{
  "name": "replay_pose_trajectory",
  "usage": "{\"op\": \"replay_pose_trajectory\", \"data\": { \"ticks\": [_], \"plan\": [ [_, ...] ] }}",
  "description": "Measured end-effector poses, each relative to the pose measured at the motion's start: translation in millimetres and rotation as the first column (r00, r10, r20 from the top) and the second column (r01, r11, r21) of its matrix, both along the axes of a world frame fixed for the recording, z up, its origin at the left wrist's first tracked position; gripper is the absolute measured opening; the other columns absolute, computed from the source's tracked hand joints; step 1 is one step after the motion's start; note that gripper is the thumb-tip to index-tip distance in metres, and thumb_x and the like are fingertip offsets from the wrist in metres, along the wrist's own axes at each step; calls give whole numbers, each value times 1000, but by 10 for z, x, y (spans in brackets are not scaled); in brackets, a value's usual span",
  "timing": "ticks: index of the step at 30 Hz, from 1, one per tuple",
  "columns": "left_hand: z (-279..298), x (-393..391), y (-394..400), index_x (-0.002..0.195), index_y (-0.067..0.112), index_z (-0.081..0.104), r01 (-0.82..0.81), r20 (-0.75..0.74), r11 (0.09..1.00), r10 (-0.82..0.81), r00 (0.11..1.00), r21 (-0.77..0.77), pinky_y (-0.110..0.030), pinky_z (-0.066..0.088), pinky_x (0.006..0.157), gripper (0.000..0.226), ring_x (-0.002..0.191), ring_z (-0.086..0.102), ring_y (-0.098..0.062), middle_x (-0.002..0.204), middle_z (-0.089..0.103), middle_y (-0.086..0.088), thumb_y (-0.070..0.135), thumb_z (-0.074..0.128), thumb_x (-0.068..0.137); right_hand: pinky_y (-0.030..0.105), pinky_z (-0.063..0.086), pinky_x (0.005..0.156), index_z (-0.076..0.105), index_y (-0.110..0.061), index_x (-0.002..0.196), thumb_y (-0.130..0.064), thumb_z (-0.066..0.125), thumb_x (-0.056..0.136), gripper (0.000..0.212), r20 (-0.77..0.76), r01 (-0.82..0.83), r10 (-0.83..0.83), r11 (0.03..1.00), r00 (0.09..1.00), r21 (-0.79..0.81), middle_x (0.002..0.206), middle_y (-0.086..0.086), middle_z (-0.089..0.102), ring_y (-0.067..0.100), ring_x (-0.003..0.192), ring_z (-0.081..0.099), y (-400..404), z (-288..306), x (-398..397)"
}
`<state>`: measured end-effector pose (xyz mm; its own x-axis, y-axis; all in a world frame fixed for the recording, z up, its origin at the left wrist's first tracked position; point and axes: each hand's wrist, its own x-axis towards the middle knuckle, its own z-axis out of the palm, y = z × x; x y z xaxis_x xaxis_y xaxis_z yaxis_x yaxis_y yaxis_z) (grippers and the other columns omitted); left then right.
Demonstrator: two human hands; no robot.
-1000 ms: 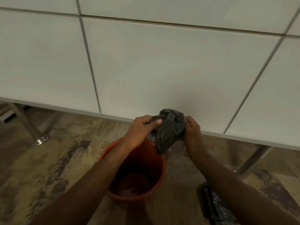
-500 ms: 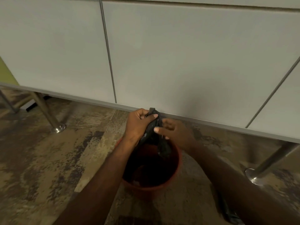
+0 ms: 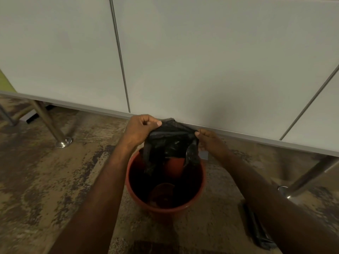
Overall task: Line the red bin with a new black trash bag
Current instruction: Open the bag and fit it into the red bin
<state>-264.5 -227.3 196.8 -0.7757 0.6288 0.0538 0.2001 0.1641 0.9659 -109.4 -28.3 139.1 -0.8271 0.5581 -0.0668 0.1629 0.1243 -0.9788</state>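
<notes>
The red bin [image 3: 166, 206] stands upright on the floor in front of me, its inside bare and dark. Just above its far rim hangs a black trash bag [image 3: 170, 143], partly spread, with its lower folds dipping into the bin's mouth. My left hand [image 3: 140, 128] pinches the bag's top edge on the left. My right hand [image 3: 210, 141] pinches the same edge on the right, so the bag's top is stretched between them.
White cabinet panels [image 3: 201, 61] fill the view behind the bin, raised on metal legs [image 3: 55, 132] at left and metal legs [image 3: 300, 182] at right. A folded stack of black bags [image 3: 258, 230] lies on the mottled brown floor by my right forearm.
The bag went from a crumpled wad held in both hands to a sheet pulled apart sideways. My hands moved apart and lower, over the bin's far rim.
</notes>
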Motion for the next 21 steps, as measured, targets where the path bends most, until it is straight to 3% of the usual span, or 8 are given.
{"op": "replay_pose_trajectory", "data": {
  "ticks": [4,6,9,11,13,16,19,21],
  "plan": [
    [15,-44,37,82,21,74,-70,-127,990,86,988,124,-20,53,68,9,65,65,-3,75,73,3,15,71,89,27,43,60,57,-9,87,-18,42,104,25,-92,-43,48,998,995,55,77,12,56,19,67,54,-108,110,-23],
    [50,-56,34,90,21,74,-42,-118,983,64,991,180,-18,54,70,3,68,68,0,79,75,4,22,73,88,20,46,57,56,-11,80,-16,41,104,29,-169,-49,62,995,984,83,69,0,58,9,62,57,-161,209,-50],
    [78,-78,-55,111,22,71,164,-111,985,-169,979,-58,-16,57,72,35,80,75,-2,92,79,4,40,77,81,28,51,67,61,-6,90,-20,40,104,29,-278,-5,-6,999,961,-37,79,9,63,19,74,61,-185,340,-108],
    [62,-83,-107,100,7,70,269,-125,945,-294,948,-185,-30,55,74,40,73,69,-18,82,73,-13,43,76,81,39,52,80,67,-7,97,-24,39,103,33,-333,30,-83,987,939,-159,94,13,66,25,88,63,-161,375,-134],
    [72,-63,-140,86,1,69,343,-117,922,-367,923,-181,-41,52,78,42,73,56,-21,76,58,-18,42,75,82,41,54,88,74,-12,97,-25,39,103,38,-346,33,-133,959,929,-280,99,11,72,24,96,68,-142,354,-150],
    [134,-11,-175,90,11,75,432,-74,874,-457,886,-223,-40,58,89,42,79,65,-20,83,69,-11,49,76,73,33,59,77,79,-18,86,-29,42,101,42,-319,57,-188,924,929,-379,92,4,78,16,88,74,-139,284,-151],
    [129,59,-141,101,9,72,488,-52,801,-536,843,-347,-42,59,94,41,98,73,-25,102,76,-14,45,75,81,37,60,81,72,-5,108,-35,46,99,41,-277,97,-244,885,929,-455,107,13,75,24,97,72,-150,221,-187],
    [108,117,-75,105,4,72,493,-21,801,-530,847,-339,-43,59,95,35,104,73,-29,108,76,-18,34,74,86,37,61,80,65,3,118,-35,45,99,47,-269,75,-230,872,936,-483,116,18,72,28,102,70,-168,219,-203]
  ]
}}
